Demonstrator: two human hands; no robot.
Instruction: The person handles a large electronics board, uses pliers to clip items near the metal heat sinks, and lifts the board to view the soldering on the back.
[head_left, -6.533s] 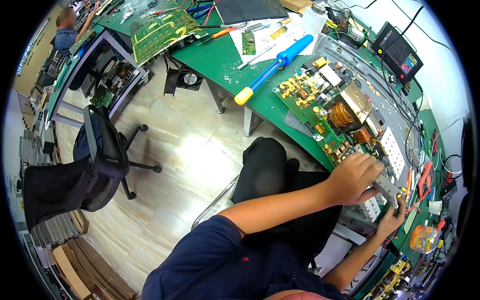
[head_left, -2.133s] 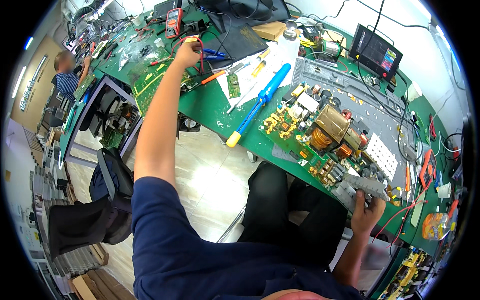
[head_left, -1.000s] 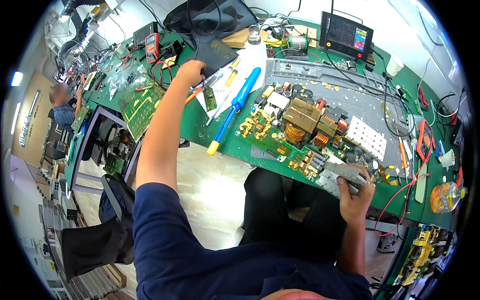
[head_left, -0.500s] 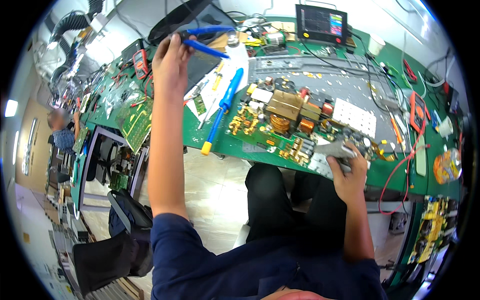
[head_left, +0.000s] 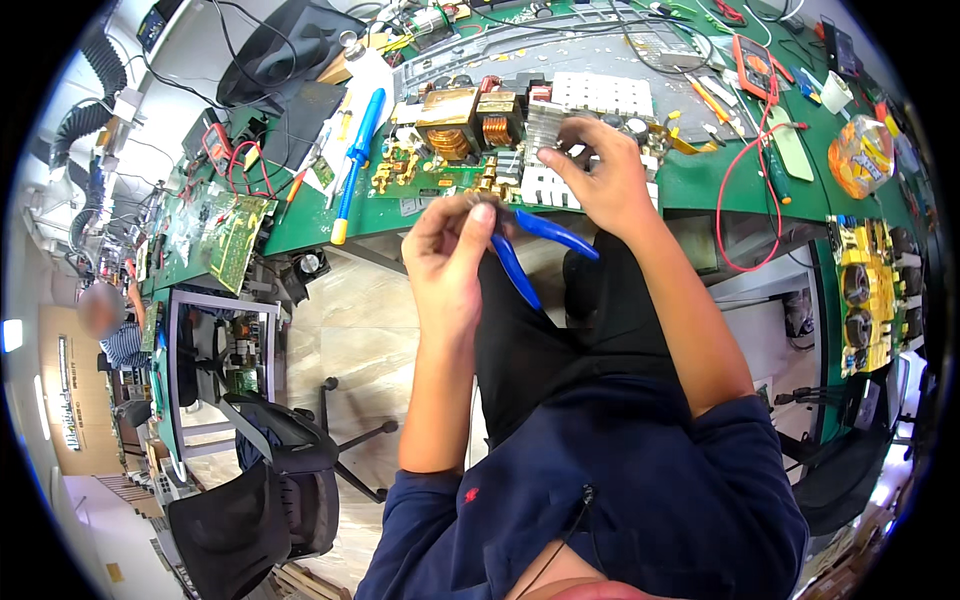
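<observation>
My left hand (head_left: 452,245) pinches a pair of cutting pliers (head_left: 515,268) by the head, just in front of the bench edge. The blue handles point down and to the right, spread apart. Most of the jaws are hidden by my fingers. My right hand (head_left: 608,172) grips a grey finned metal heatsink (head_left: 544,128) between thumb and fingers, over the right part of a populated circuit board (head_left: 400,172). On that board stand transformers with copper windings (head_left: 447,140) and white blocks (head_left: 600,95). Whether the heatsink touches the board I cannot tell.
A blue desoldering pump (head_left: 360,152) with a yellow end lies left of the board. Red multimeters (head_left: 754,68) stand on both sides, and a red lead (head_left: 725,205) hangs over the front edge. An orange-wrapped jar (head_left: 861,157) is at right. A person sits far left.
My left hand has brought the pliers from the far left of the bench to the front edge, near my right hand. The right hand keeps the heatsink. The head view has shifted.
</observation>
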